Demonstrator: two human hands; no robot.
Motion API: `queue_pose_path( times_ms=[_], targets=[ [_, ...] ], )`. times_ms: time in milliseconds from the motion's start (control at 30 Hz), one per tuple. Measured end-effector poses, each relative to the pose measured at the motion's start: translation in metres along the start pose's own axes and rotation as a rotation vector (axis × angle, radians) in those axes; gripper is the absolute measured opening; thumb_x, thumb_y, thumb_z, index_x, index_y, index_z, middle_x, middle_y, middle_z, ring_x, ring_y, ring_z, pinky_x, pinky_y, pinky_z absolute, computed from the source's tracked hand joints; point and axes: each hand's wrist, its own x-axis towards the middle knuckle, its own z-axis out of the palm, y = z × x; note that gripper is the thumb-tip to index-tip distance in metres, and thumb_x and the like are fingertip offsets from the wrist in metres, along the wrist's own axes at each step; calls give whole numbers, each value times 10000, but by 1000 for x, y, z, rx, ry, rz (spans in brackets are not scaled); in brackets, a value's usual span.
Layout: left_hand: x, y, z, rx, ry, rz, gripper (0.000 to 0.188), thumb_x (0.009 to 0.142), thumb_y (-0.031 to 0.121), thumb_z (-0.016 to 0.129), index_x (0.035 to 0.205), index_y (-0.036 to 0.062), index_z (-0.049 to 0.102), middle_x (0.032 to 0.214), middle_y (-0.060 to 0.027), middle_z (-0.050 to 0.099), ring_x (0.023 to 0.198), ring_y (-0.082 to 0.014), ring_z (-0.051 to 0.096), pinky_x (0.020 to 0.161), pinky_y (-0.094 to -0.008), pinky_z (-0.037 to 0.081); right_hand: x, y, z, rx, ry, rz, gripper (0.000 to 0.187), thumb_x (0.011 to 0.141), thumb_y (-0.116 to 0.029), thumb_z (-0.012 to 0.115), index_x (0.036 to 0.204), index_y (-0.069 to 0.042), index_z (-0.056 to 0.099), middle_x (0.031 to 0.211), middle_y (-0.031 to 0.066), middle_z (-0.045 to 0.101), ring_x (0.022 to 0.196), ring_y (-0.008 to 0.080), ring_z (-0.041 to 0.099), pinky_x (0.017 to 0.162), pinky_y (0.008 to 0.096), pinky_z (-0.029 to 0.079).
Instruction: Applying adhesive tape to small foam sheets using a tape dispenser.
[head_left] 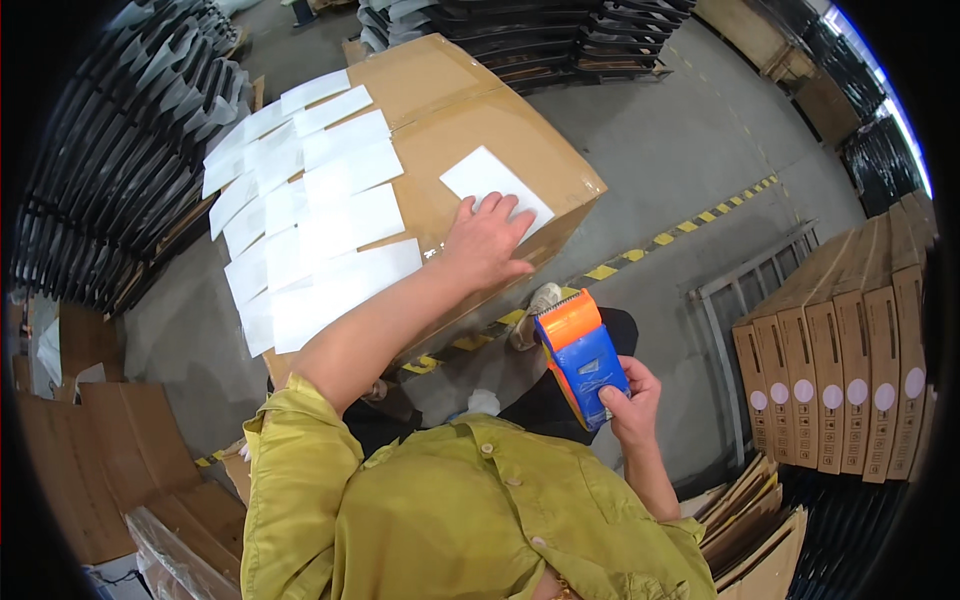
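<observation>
My left hand point(487, 243) rests with fingers spread on a small white stack of paper point(483, 170), which lies near the right edge of a big cardboard box point(440, 118). In front of my body, my right hand point(634, 402) grips a blue and orange hand-held tape dispenser point(583, 358) by its lower end. Its toothed cutting edge points up and away from me. Overlapping white sheets point(340, 215) cover the box's left part in several rows. Whether they are stuck down I cannot tell.
Black metal frames point(110, 170) are stacked on the left, with more frames point(560, 35) at the back. Tall flat cartons point(828, 350) stand in a row on the right beside a grey metal rack point(725, 340). Yellow-black tape point(690, 226) crosses the floor. Folded cardboard point(110, 460) lies lower left.
</observation>
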Motion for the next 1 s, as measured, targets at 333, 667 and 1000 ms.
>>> queue_pose_path(
  times_ms=[333, 667, 1000],
  targets=[
    [-20, -4, -44, -753, -229, -338, 361, 745, 312, 633, 1003, 81, 530, 987, -81, 535, 901, -182, 514, 767, -309, 423, -9, -3, -9, 28, -57, -33, 436, 651, -142, 708, 982, 72, 522, 860, 97, 611, 760, 112, 576, 693, 222, 454],
    [-48, 40, -64, -1940, -780, -764, 198, 814, 304, 577, 842, 109, 561, 797, 37, 558, 710, -44, 496, 633, -206, 407, -6, -10, 7, 12, -185, -92, 471, 625, -100, 727, 1002, 80, 508, 867, 115, 614, 778, 126, 585, 700, 231, 459],
    [-45, 16, -84, -1700, -669, -748, 356, 843, 369, 509, 845, 27, 610, 739, -44, 592, 673, -129, 550, 621, -261, 444, -7, -16, 31, -14, -185, -45, 421, 656, -71, 702, 1004, 66, 509, 875, 106, 613, 773, 116, 581, 692, 229, 460]
  ],
)
